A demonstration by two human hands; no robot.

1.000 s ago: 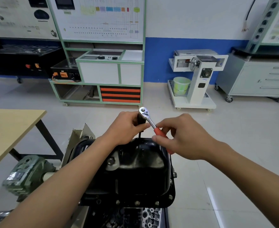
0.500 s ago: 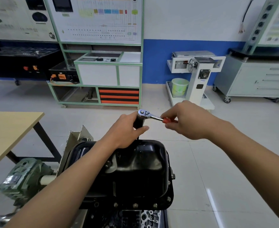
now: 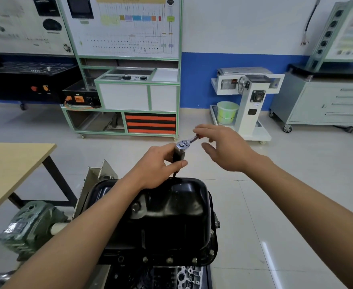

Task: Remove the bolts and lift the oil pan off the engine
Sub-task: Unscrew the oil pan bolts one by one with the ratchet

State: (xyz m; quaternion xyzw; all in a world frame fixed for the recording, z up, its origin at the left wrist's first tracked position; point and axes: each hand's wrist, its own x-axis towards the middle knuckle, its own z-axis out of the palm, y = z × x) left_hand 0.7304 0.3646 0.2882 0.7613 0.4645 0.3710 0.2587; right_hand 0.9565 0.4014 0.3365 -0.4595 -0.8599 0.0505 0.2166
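**Evidently Early: Pan Bolted Down, Far Rim in Work**

Found seated mouth-down on the upturned grey metal engine (image 3: 184,276): the black pressed-steel oil pan (image 3: 171,215). No gap seen at the flange.

Counted along the near flange: several small silver hex bolts (image 3: 169,260) in their holes, with more up the right side. Cannot tell the state of the far and left edges, hidden by the forearms and the pan body.

Observed at the far rim: a chrome ratchet wrench with red handle (image 3: 183,144), head uppermost, standing on a black extension bar (image 3: 178,156) running down towards the rim. Socket and bolt beneath not visible.

Left hand (image 3: 159,163): curled round the extension bar just under the ratchet head, thumb across the front, steadying it upright.

Right hand (image 3: 225,151): fingers loosely extended over the handle, thumb held apart below it. No closed grip apparent.

Judged as follows:
- **Done:** nothing confirmable. Possibly some far-edge bolts, but not verifiable.
- **In hand:** loosening at the far rim.
- **Left:** near and right-side bolts at the least, then lifting the pan clear of the engine.

Also noted: a pale wooden table (image 3: 9,163) to the left and a green cast gearbox (image 3: 31,222) beside the engine.
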